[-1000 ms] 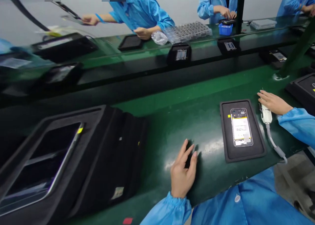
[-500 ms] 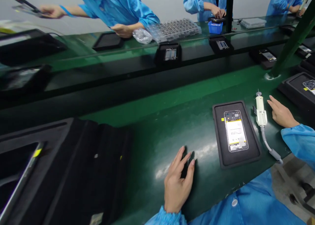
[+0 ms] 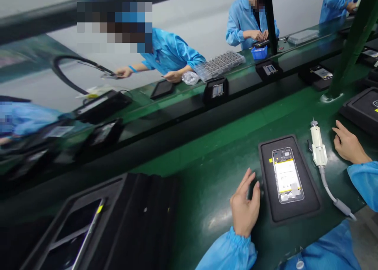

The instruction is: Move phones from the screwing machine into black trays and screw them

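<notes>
Big black foam tray [image 3: 97, 222] sits far left of the fingers and is untouched; a yellow tab shows at its slot, with no readable text.

Left hand [image 3: 244, 207] lies flat on the green belt [image 3: 206, 159], fingers loosely spread, holding nothing. Half a second ago there was a clear gap between it and the black carrier tray [image 3: 267, 199]; now the fingertips are just beside the tray's left edge, maybe touching. Judged: the hand is closing in to steady or slide that tray.

Opened phone [image 3: 287, 174] lies face-down in the carrier, just right of the left fingertips and between both hands, same seat as before. Its white battery label carries print too small to read; there is a yellow tab at its upper left.

White dispenser pen [image 3: 318, 150], hose trailing, lies on the belt just left of the right fingertips.

Right hand [image 3: 348, 146] is off the pen, fingers loosely curled, empty, further from it than a second ago, when it rested on it.

No brand is legible anywhere.
</notes>
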Demonstrator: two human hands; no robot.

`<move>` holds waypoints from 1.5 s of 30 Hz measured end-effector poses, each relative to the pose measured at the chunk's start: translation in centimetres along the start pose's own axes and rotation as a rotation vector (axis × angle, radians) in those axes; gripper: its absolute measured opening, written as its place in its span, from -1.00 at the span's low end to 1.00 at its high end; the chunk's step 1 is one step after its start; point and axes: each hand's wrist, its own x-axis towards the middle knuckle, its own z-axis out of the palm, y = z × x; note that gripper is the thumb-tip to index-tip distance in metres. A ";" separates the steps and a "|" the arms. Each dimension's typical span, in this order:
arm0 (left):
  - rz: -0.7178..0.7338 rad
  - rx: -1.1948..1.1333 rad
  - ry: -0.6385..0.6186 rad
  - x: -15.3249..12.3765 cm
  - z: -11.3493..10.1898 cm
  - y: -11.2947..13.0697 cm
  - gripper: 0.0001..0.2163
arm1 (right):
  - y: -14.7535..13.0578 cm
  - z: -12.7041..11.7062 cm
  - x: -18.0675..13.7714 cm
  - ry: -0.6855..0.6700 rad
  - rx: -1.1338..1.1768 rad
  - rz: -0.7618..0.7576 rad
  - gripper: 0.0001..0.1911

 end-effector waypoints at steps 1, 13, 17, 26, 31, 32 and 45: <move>-0.005 -0.013 -0.031 0.6 0.8 0.8 -0.70 | 0.0 0.0 0.0 -0.002 -0.004 0.004 -0.63; -0.055 0.086 -0.306 0.1 8.8 5.9 -0.09 | 0.1 0.3 -0.1 -0.010 0.023 0.035 -0.63; -0.052 0.006 -0.238 0.1 8.6 5.8 -0.09 | 0.1 0.3 -0.2 -0.005 0.015 0.050 -0.64; -0.475 -0.909 -0.101 1.9 5.1 5.9 -0.25 | 0.4 1.1 -0.4 0.067 0.032 0.045 -0.65; -0.367 -0.663 -0.045 1.2 5.1 5.4 -0.32 | 0.7 0.8 -0.6 0.077 0.066 0.036 -0.65; -0.273 -0.480 -0.003 0.7 4.8 4.9 -0.35 | 0.7 0.8 -0.7 0.089 0.071 0.037 -0.65; -0.297 -0.417 -0.038 -1.9 1.0 1.8 -0.69 | 0.6 -0.4 -1.6 0.132 0.027 -0.018 -0.63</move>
